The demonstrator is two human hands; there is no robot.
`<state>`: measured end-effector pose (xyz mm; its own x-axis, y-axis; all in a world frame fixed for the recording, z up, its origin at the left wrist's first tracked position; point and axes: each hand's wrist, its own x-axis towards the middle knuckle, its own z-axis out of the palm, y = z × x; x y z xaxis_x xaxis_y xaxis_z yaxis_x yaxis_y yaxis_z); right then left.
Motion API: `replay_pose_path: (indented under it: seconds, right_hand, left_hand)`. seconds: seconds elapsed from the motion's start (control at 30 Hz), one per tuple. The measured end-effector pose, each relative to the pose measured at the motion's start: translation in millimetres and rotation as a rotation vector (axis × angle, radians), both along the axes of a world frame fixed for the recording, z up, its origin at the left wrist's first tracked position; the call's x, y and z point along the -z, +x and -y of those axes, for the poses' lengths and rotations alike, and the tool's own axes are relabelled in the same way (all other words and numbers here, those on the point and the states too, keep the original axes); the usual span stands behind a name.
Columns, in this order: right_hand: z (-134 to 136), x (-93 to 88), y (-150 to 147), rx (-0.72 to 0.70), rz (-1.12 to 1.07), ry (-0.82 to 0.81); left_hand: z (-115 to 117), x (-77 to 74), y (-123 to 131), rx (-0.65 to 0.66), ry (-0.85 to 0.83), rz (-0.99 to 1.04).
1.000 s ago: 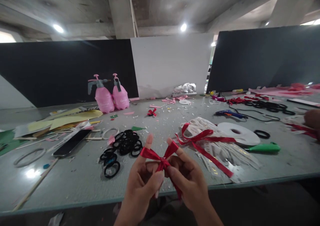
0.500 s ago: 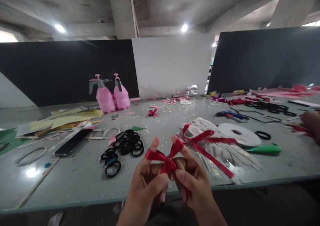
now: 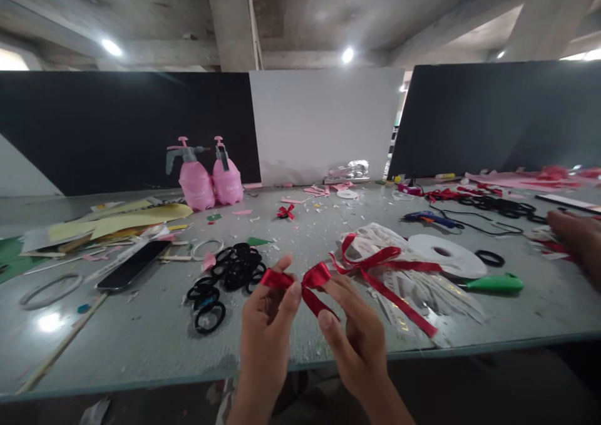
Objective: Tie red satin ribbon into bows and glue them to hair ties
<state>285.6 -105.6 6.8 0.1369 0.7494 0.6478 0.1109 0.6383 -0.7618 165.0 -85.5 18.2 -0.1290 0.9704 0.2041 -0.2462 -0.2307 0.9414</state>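
A shiny red ribbon bow [image 3: 317,276] is held up between both hands above the table's front edge. My left hand [image 3: 271,315] pinches its left loop and the middle between thumb and fingers. My right hand [image 3: 352,334] has its fingers in the right loop, with the thumb by a hanging tail; the fingertips are partly hidden. Just right of the hands, another length of red ribbon [image 3: 375,261] lies over a heap of white printed ribbon [image 3: 413,293]. On the left rests a pile of black hair ties [image 3: 237,265].
Two pink spray bottles [image 3: 196,184] stand at the back left. A phone [image 3: 134,266] lies left. At right are a white ribbon roll [image 3: 462,259], a green-handled tool [image 3: 495,283] and a blue glue gun [image 3: 432,218]. Another person's hand [image 3: 575,234] reaches in at the right edge. A small red bow [image 3: 285,211] lies mid-table.
Both hands have turned the bow and shifted their grip. My left thumb has risen to the bow's middle, and the right fingers have moved lower along the right loop.
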Motion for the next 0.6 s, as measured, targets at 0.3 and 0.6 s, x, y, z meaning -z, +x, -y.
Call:
replay_pose_path:
  seconds: [0.3, 0.6]
  right_hand:
    - [-21, -10.1, 1, -0.008, 0.064, -0.266]
    - [-35, -6.2, 11, 0.032, -0.201, -0.361]
  left_hand:
    - [-4, 5.4, 2, 0.023, 0.033, -0.112]
    - [5, 18.9, 8, -0.095, 0.28, -0.442]
